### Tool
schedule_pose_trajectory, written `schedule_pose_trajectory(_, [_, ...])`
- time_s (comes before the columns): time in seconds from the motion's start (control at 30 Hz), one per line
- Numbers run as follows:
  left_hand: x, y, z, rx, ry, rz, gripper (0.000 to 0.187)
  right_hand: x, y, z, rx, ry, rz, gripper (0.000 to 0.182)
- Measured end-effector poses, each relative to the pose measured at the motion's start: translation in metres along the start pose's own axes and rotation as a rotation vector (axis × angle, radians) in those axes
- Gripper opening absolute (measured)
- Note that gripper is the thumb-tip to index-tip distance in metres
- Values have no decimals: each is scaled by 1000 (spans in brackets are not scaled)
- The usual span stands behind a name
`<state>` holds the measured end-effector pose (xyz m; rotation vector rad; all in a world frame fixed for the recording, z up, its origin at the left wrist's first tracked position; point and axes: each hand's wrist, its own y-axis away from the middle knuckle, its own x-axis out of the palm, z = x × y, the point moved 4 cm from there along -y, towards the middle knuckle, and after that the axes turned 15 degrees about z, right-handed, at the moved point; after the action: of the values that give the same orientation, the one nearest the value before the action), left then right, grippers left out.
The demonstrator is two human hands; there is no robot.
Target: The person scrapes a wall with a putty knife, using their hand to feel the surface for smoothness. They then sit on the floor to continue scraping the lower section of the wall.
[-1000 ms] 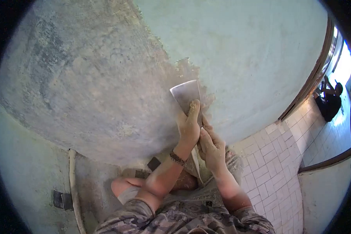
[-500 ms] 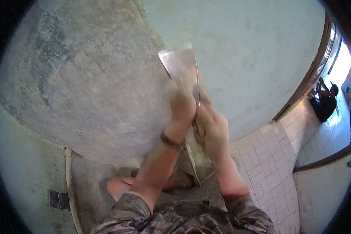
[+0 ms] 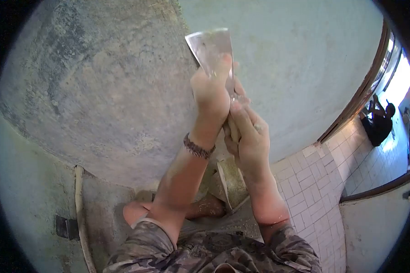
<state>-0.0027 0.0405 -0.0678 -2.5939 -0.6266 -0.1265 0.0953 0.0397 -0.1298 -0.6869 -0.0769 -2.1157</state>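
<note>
A wide metal scraper [image 3: 212, 44] points up at the wall, its blade edge at the border between bare grey plaster [image 3: 118, 86] and pale green paint [image 3: 287, 63]. My left hand [image 3: 212, 93] is wrapped round the base of the blade, with fingers along the metal. Lower and to the right, my right hand [image 3: 249, 132] grips the handle. The two hands are close together. A dark braided bracelet [image 3: 198, 147] circles my left wrist. Fingers and palms hide most of the handle.
Below my hands stands a dusty, light-coloured object [image 3: 232, 182], partly hidden. A pipe [image 3: 79, 204] runs down the lower left wall beside a dark box [image 3: 67, 227]. Tiled floor [image 3: 305, 195] lies at right. Beyond the doorway, a person in dark clothes [image 3: 379, 125] sits low.
Both hands and the scraper have moved upward along the wall. The grip looks the same, and the forearms reach further up.
</note>
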Motion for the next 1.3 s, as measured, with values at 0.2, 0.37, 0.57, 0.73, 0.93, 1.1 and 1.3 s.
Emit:
schedule_pose_trajectory(0.2, [-25,34,73,64,-182,-85,27,-18,24,-45,-49,132,-27,47])
schedule_pose_trajectory(0.37, [-10,11,27,45,25,4,25,1,5,-8,-51,107,-76,49])
schedule_pose_trajectory(0.57, [-8,-16,-11,19,-8,15,30,16,-15,18,-157,52,58,42])
schedule_pose_trajectory(0.73, [-26,29,59,94,-132,-141,31,-14,15,-45,-15,176,9,50])
schedule_pose_trajectory(0.93, [3,-18,-14,-157,105,91,25,22,-6,30,-118,102,-86,28])
schedule_pose_trajectory(1.1, [-3,3,28,-121,159,-39,27,11,17,-2,-73,67,-74,27])
schedule_pose_trajectory(1.3, [13,-13,3,-134,210,52,28,13,10,23,-34,35,-121,26])
